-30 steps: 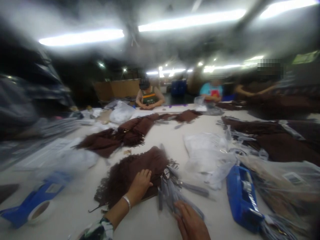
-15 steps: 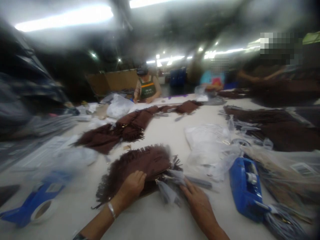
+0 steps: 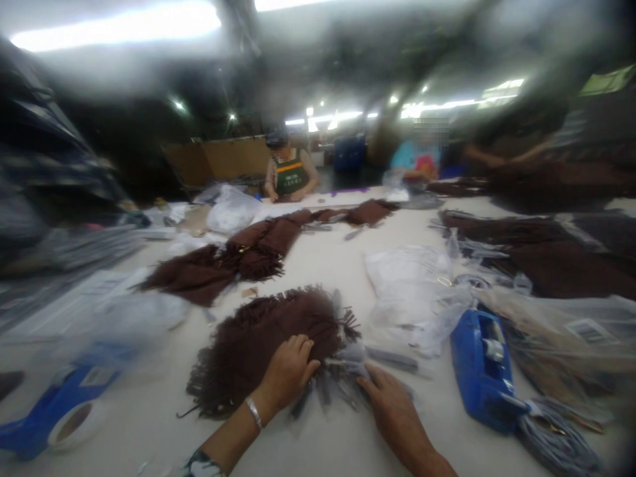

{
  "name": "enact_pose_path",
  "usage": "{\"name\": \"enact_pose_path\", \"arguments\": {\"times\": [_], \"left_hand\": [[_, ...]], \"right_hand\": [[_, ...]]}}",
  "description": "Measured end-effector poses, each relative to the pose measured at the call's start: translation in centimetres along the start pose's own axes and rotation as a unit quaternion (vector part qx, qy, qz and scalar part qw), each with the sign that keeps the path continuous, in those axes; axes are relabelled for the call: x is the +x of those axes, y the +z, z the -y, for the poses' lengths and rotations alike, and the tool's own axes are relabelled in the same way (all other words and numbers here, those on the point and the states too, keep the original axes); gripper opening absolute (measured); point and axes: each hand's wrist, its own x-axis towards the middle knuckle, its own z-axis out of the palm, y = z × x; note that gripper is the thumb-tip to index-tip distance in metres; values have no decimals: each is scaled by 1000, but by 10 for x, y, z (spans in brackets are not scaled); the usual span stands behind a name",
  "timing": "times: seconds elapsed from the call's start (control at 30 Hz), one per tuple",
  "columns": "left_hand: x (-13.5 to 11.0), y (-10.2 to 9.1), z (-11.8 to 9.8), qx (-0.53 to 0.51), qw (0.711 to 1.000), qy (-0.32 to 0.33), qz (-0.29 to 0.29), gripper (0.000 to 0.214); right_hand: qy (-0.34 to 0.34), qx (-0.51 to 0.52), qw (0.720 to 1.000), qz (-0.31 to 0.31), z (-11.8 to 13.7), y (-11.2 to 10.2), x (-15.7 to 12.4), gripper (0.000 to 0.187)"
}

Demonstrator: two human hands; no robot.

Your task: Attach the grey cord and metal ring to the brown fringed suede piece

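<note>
A brown fringed cloth piece (image 3: pixel 263 341) lies on the white table (image 3: pixel 328 265) right in front of me. My left hand (image 3: pixel 288 371), with a silver bangle at the wrist, presses down on its near right edge, fingers curled over the fabric. My right hand (image 3: pixel 390 401) rests beside it, fingers stretched out flat over a bunch of grey paper tags (image 3: pixel 342 374) that stick out from under the cloth.
Blue tape dispensers stand at the right (image 3: pixel 481 371) and the near left (image 3: pixel 54 414). Clear plastic bags (image 3: pixel 412 298) lie to the right. More brown fringed pieces (image 3: pixel 223 262) run up the table. Other people (image 3: pixel 291 175) work at the far end and the right side.
My left hand slid right along the cloth's edge toward the tags. My right hand moved up onto the tags and stays flat. The view tilted slightly.
</note>
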Motion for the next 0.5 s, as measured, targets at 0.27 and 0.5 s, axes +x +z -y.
{"name": "enact_pose_path", "arguments": {"times": [0.27,0.5], "left_hand": [[33,13,5,29,998,21,53,19],[32,4,11,2,999,28,38,27]], "right_hand": [[32,75,997,-12,11,-21,7,38],[55,-3,996,69,21,-16,73,25]]}}
